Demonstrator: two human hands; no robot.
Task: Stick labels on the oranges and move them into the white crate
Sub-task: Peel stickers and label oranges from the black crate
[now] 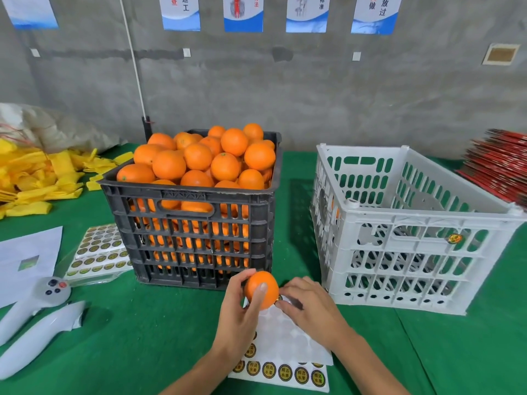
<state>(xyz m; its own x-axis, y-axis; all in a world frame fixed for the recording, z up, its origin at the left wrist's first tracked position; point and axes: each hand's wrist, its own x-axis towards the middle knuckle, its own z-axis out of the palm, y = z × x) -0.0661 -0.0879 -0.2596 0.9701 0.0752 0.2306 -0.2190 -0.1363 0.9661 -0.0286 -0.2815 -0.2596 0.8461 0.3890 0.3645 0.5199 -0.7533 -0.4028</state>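
An orange [261, 289] sits gripped in the left hand [242, 315]; label sheet [282, 363] beneath, full crate [191, 220] behind-left, white crate [399, 232] behind-right, right hand [309, 307] touching alongside.

left: my left hand [242, 312] is raised above the table, fingers and thumb curled round an orange [263, 287] | right: my right hand [309, 307] is just beside it, fingertips [281, 305] pinched together at its lower side | forearms: both angle in from below
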